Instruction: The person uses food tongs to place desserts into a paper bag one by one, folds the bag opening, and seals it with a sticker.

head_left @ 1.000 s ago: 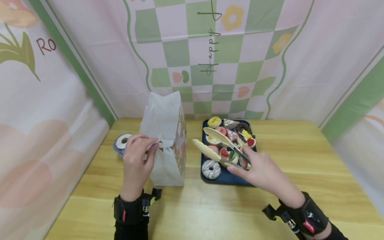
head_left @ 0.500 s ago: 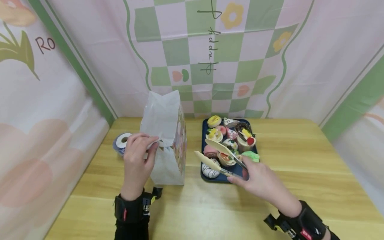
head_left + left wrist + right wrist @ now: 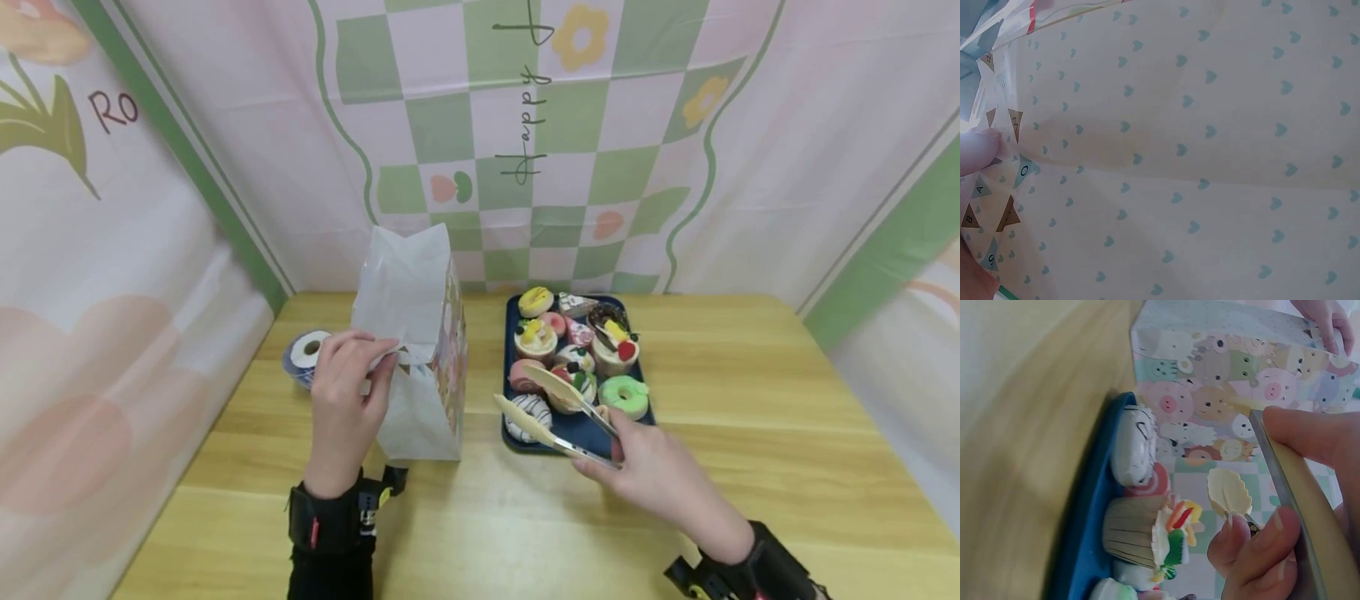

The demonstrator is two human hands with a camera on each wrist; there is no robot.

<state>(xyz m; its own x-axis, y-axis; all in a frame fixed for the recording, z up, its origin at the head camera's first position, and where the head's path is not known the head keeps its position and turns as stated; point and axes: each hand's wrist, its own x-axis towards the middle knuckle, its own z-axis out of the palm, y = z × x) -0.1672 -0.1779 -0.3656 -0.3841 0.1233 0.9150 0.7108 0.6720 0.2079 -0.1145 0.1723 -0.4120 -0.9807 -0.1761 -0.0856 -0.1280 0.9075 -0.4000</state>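
Note:
My left hand (image 3: pixel 347 404) pinches the near top edge of a standing white paper bag (image 3: pixel 420 417), whose mouth is open. Blue hearts pattern the bag's near side in the left wrist view; cartoon animals cover its right side in the right wrist view. My right hand (image 3: pixel 660 467) grips a pair of tongs (image 3: pixel 523 421) with cream tips, spread apart above the near left part of a dark blue tray (image 3: pixel 581 431). Below the tips lie a white donut with dark stripes (image 3: pixel 1134 447) and a cupcake (image 3: pixel 1134 531). Nothing is between the tips.
The tray also carries a green donut (image 3: pixel 636 403), a yellow-topped donut (image 3: pixel 536 302), cake slices and several other pastries. Left of the bag, partly behind my left hand, stands a blue and white roll (image 3: pixel 298 358). Printed cloth (image 3: pixel 502 133) hangs behind the wooden table (image 3: pixel 720 375).
My right hand has drawn the spread tongs back toward me, from over the tray's middle to its near part, uncovering the green donut. The left hand and the bag stay put.

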